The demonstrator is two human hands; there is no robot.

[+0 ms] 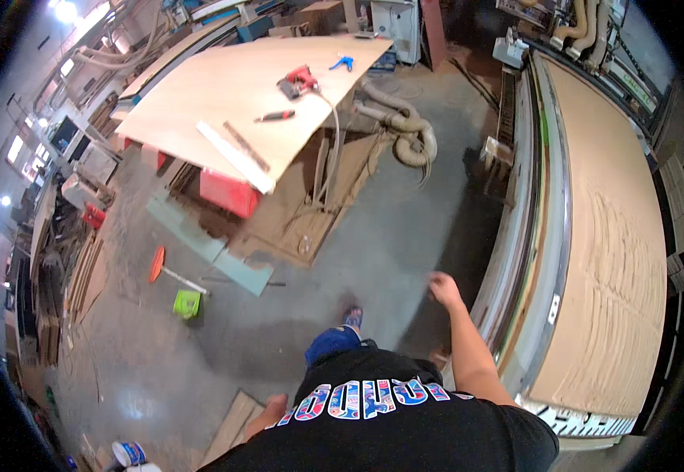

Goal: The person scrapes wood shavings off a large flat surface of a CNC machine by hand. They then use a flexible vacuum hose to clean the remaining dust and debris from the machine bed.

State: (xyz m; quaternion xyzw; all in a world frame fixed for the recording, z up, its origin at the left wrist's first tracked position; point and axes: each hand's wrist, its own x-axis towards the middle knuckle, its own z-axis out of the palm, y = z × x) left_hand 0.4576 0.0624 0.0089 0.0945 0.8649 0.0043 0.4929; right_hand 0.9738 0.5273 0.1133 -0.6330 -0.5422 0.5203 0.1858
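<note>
My right hand (444, 289) hangs over the floor, left of the long machine bed. Its fingers are loosely curled and nothing shows in them. My left hand (274, 409) is low by my side, above a board on the floor; its fingers are blurred, so their state is unclear. Neither hand touches anything visible. Ahead stands a table topped with a large pale wood sheet (192, 90). On it lie a red-and-black power tool (299, 82) with a hose, a blue trigger-shaped tool (343, 63), a red-and-black hand tool (275, 116) and a white strip (232, 153).
To the right runs the machine bed with a tan panel (606, 259). Ribbed hoses (413, 141) coil beside the table. Greenish boards (208, 244), an orange-headed tool (157, 263) and a green dustpan-like piece (187, 304) lie on the floor. A tub (129, 453) stands at lower left.
</note>
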